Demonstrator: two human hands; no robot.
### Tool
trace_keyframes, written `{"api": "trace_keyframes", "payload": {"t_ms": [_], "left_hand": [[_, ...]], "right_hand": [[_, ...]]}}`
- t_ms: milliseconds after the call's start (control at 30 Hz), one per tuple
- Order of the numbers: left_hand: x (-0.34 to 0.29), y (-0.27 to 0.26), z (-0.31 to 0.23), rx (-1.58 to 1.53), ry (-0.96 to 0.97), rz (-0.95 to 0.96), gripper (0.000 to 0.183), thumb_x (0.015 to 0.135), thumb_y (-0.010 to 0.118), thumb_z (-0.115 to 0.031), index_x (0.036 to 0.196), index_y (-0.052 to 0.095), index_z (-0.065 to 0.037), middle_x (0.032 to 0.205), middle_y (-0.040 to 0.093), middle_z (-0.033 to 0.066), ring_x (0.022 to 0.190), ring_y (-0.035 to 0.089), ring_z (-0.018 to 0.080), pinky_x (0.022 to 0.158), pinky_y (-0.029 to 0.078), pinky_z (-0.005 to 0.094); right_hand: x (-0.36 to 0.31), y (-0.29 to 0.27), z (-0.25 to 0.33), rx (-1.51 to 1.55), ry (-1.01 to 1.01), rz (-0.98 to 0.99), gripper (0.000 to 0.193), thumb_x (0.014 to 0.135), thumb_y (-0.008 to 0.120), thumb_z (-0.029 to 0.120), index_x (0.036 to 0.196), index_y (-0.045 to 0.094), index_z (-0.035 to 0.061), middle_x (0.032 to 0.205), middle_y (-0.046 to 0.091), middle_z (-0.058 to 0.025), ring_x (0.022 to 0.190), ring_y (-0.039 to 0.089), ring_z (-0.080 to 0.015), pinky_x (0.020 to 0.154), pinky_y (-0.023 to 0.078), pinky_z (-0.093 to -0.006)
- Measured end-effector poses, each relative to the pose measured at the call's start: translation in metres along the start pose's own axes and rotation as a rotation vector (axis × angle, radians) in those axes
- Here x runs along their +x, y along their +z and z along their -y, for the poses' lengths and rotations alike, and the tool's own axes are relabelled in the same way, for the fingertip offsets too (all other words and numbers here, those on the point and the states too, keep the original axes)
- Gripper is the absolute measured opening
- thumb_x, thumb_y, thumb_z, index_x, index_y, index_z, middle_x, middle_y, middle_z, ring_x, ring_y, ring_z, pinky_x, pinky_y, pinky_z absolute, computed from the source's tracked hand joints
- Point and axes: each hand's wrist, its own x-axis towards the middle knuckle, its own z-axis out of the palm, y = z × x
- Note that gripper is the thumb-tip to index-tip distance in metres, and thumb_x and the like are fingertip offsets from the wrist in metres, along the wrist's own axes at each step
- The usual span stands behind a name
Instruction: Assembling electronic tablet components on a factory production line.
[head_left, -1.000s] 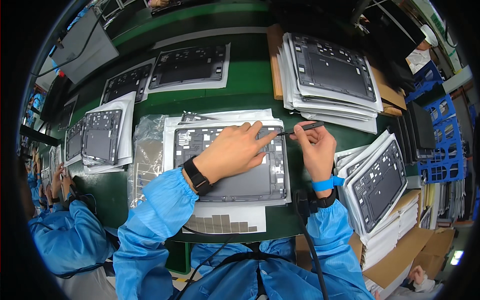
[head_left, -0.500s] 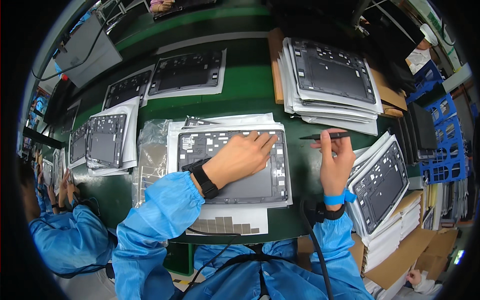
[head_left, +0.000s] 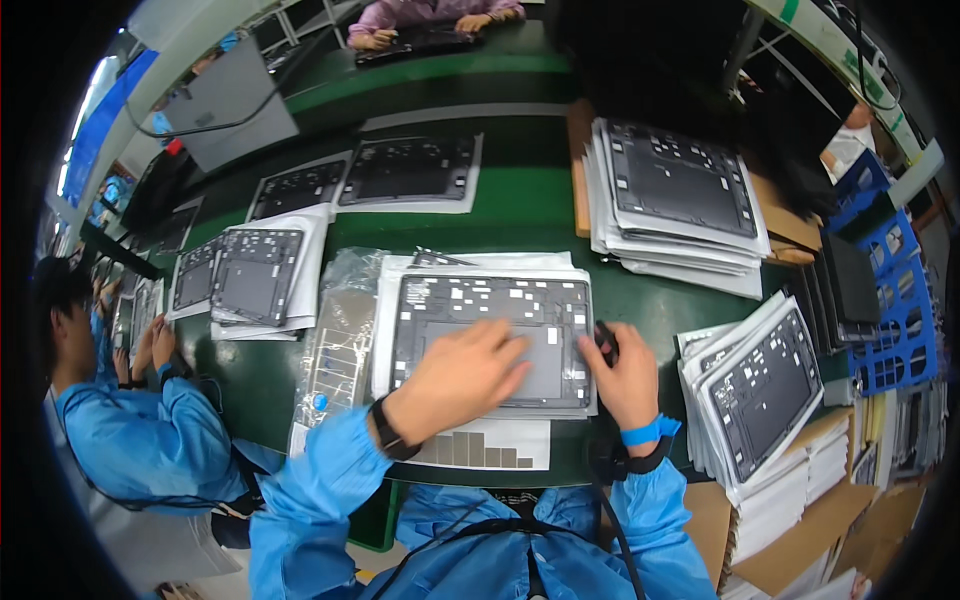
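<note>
Holding black tool (head_left: 606, 343), right hand (head_left: 626, 378), left hand (head_left: 462, 372) (blurred) over dark panel (head_left: 546, 372)

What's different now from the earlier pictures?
The left hand moved toward the person over the dark panel; the right hand swung away, then back beside its right edge, apparently still gripping the black tool. The panel stayed put.
</note>
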Motion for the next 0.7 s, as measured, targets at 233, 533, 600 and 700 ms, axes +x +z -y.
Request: {"api": "trace_keyframes", "payload": {"t_ms": [233, 533, 600, 700], "left_hand": [[-0.095, -0.007, 0.052, -0.210, -0.810, -0.215, 0.027, 0.092, 0.066, -0.016, 0.114, 0.059, 0.000, 0.096, 0.059, 0.0148, 0.091, 0.066, 0.0358, 0.071, 0.053, 0.0444], [-0.100, 0.031, 0.089, -0.077, -0.761, -0.473, 0.035, 0.083, 0.078, -0.029, 0.094, 0.066, 0.002, 0.081, 0.069, 0.0203, 0.076, 0.068, 0.0407, 0.066, 0.052, 0.0448], [-0.093, 0.033, 0.084, -0.005, -0.687, -0.509, 0.030, 0.084, 0.076, -0.025, 0.089, 0.067, 0.002, 0.076, 0.068, 0.0194, 0.073, 0.067, 0.0405, 0.064, 0.051, 0.0456], [-0.081, 0.029, 0.075, -0.068, -0.730, -0.411, 0.026, 0.084, 0.075, -0.023, 0.087, 0.067, 0.002, 0.075, 0.068, 0.0184, 0.072, 0.067, 0.0393, 0.064, 0.050, 0.0462]], "right_hand": [[-0.009, 0.011, 0.000, 0.054, 0.055, -0.025, 0.037, 0.083, 0.078, 0.032, 0.105, 0.068, 0.0041, 0.088, 0.070, -0.0154, 0.078, 0.068, -0.0331, 0.067, 0.052, -0.0415], [-0.011, 0.026, 0.005, 0.094, -0.094, -0.148, 0.019, 0.081, 0.076, 0.009, 0.092, 0.063, 0.0005, 0.079, 0.068, -0.0159, 0.075, 0.068, -0.0329, 0.068, 0.052, -0.0397], [-0.009, 0.027, -0.002, 0.134, -0.067, -0.171, 0.016, 0.081, 0.075, 0.005, 0.090, 0.063, -0.0001, 0.078, 0.067, -0.0161, 0.073, 0.068, -0.0310, 0.068, 0.052, -0.0392], [-0.009, 0.010, 0.000, 0.123, -0.003, -0.125, 0.014, 0.084, 0.076, 0.008, 0.087, 0.065, -0.0006, 0.077, 0.069, -0.0154, 0.072, 0.068, -0.0272, 0.067, 0.052, -0.0363]]}}
